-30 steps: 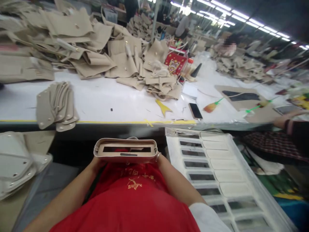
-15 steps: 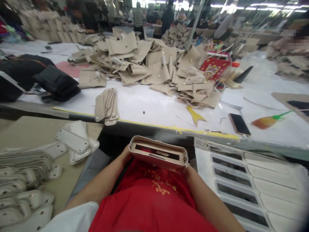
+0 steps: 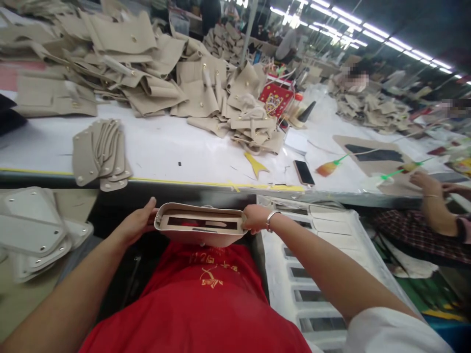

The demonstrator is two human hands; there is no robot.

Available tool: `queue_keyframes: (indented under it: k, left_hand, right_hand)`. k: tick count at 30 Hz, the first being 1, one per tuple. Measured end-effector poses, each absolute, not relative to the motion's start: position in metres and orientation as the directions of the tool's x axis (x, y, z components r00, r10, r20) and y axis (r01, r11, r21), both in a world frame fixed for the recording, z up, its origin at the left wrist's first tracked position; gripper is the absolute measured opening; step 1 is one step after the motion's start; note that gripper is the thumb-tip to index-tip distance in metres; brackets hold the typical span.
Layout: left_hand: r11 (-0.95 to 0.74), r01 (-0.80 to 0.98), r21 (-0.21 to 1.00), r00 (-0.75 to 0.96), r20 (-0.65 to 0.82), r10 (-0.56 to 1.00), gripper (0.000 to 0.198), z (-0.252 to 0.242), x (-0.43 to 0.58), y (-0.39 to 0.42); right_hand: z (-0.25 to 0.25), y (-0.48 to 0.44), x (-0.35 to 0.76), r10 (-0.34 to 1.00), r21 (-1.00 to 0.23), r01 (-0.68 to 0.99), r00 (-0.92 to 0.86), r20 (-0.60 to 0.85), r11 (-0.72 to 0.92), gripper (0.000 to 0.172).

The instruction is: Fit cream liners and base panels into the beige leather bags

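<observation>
A beige handbag (image 3: 200,238) is held against the front of my red apron, its mouth facing up. Inside its rim a pale panel frames a long dark slot. My right hand (image 3: 255,218), with a bracelet at the wrist, has its fingers closed on the bag's right end. At the left end is my left hand (image 3: 140,221), thumb stretched upward and apart from the bag; its other fingers reach the bag's side and are partly hidden.
Beige bag pieces (image 3: 198,93) are heaped across the white table (image 3: 154,147). Stacked straps (image 3: 101,152) lie near its edge, with a phone (image 3: 303,172) farther right. Pale panels (image 3: 35,230) are at left, a slotted white rack (image 3: 305,294) at right. A co-worker's hand (image 3: 427,184) shows far right.
The view has swung right, bringing a co-worker's arms into sight. My right hand now shows on the bag's right end; my left hand has come out beside the left end, thumb raised.
</observation>
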State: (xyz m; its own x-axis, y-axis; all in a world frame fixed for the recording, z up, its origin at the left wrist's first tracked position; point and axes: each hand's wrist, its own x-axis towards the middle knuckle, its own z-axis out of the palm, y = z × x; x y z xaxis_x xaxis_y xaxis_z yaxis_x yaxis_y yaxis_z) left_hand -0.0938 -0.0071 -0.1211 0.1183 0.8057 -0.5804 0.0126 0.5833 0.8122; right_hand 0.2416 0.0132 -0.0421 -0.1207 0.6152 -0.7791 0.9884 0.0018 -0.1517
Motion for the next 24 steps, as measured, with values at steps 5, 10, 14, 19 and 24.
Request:
queue_keyframes:
  k: [5,10,14,19,24]
  left_hand:
    - [0.529,0.147,0.836,0.094,-0.544,0.834,0.056,-0.097,-0.097,-0.004]
    - [0.264,0.625,0.734,0.073,-0.392,0.917,0.03,-0.087,-0.095,0.008]
    - [0.169,0.76,0.627,0.103,-0.374,0.922,0.025,-0.08,-0.09,0.013]
    - [0.188,0.755,0.628,0.1,-0.394,0.914,0.032,-0.088,-0.089,0.015]
    - [0.241,0.717,0.654,0.157,-0.488,0.858,0.032,-0.096,-0.092,0.016]
  right_hand:
    - [-0.044,0.021,0.229,0.646,-0.036,0.995,-0.085,-0.758,0.089,0.027]
    - [-0.048,0.017,0.24,0.612,-0.087,0.995,-0.1,-0.785,0.052,0.037]
    - [-0.051,0.01,0.241,0.631,-0.081,0.996,-0.089,-0.771,0.041,0.033]
    - [-0.055,0.007,0.238,0.744,-0.034,0.992,-0.116,-0.658,0.124,0.028]
    - [-0.057,0.003,0.241,0.769,-0.034,0.991,-0.123,-0.628,0.131,0.027]
